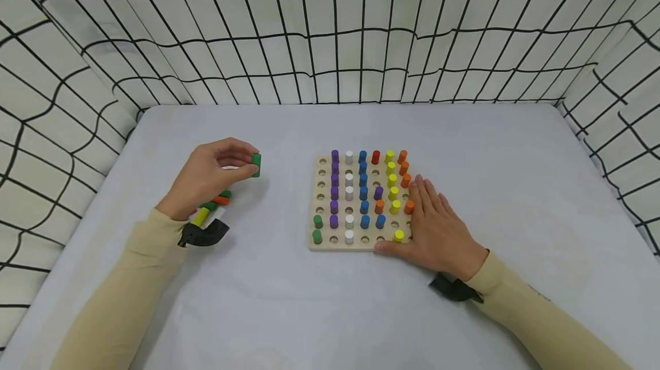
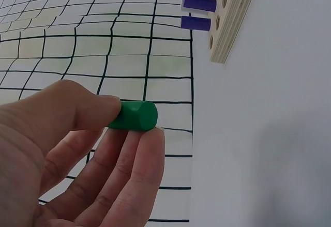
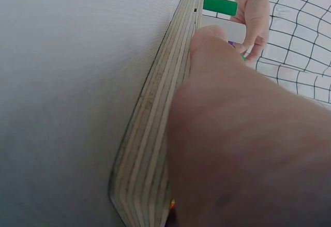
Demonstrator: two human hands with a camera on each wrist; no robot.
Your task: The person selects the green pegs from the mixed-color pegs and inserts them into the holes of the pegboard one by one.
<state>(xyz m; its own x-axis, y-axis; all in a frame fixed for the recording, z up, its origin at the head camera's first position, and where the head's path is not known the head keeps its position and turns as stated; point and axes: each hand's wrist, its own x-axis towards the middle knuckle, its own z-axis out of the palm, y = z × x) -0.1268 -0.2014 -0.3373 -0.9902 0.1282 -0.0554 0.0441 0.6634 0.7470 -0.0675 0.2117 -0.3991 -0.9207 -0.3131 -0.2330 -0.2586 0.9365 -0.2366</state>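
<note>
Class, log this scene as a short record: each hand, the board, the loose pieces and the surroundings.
Left hand: pinches a green peg between thumb and fingers, away from the board
Right hand: rests at the board's right edge, fingers straight
Board: wooden pegboard, some holes empty
Pegs in place: green pegs, purple, white, blue, red, yellow and orange
Loose pegs: beside the left wrist, partly hidden; green, orange and yellow among them
Surface: white table
Backdrop: black grid lines on white
</note>
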